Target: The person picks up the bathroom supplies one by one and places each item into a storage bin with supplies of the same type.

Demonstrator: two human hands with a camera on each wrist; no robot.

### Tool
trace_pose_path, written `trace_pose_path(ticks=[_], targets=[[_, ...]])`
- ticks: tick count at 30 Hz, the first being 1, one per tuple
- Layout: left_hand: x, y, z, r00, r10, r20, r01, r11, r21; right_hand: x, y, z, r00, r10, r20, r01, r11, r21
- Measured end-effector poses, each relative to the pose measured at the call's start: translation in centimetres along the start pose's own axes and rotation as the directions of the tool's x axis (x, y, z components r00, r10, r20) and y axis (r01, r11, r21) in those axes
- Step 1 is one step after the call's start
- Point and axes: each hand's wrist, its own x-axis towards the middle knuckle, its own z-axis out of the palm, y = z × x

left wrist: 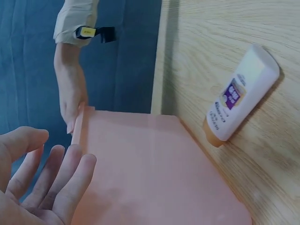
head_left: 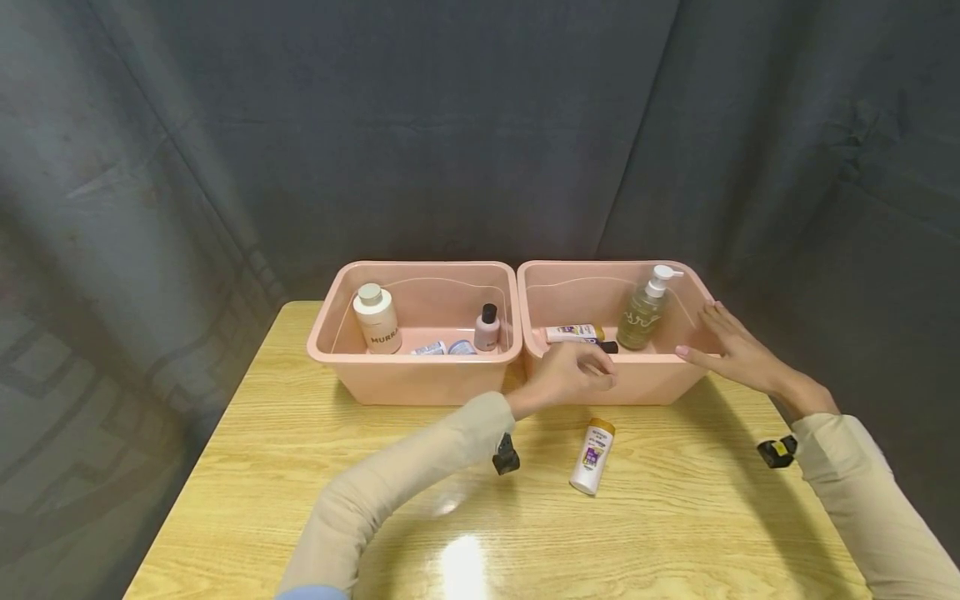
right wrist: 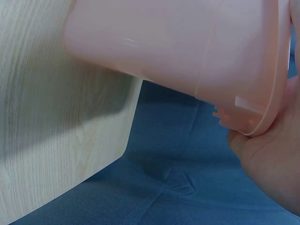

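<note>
Right bin (head_left: 675, 379) steadied at tabletop's far right edge by flat, unclenched right hand (head_left: 738, 354); left hand (head_left: 570, 375) relaxed, empty, above lotion bottle (head_left: 592, 457).

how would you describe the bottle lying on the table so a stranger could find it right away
Start at the two pink bins side by side at the back of the wooden table. In front of the right bin, just below the left hand, lies a small white bottle. It alone sits outside the bins, lying flat, with a gold cap and purple label.
</note>
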Motion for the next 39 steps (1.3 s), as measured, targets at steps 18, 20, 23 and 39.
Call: trace_pose_path(ticks=[18, 20, 23, 39], targets=[[-0.9, -1.5, 2.2, 0.993, -0.048, 0.103, 0.04, 0.996, 0.08, 0.0, 0.0, 0.0, 1.0, 0.004, -0.004, -0.005, 1.0, -0.012], [-0.9, -1.9, 2.5, 0.993, -0.054, 0.108, 0.042, 0.993, 0.11, 0.0, 0.0, 0.0, 1.0, 0.003, -0.006, -0.003, 1.0, -0.014], [-1.0, -2.3, 2.9, 0.993, -0.057, 0.107, 0.04, 0.987, 0.154, 0.0, -0.1, 0.0, 1.0, 0.001, -0.007, -0.001, 1.0, -0.013], [-0.7, -3.9, 3.5, 0.983, -0.165, 0.085, 0.154, 0.98, 0.123, 0.1, 0.1, 0.1, 1.0, -0.012, -0.012, 0.011, 1.0, -0.002]])
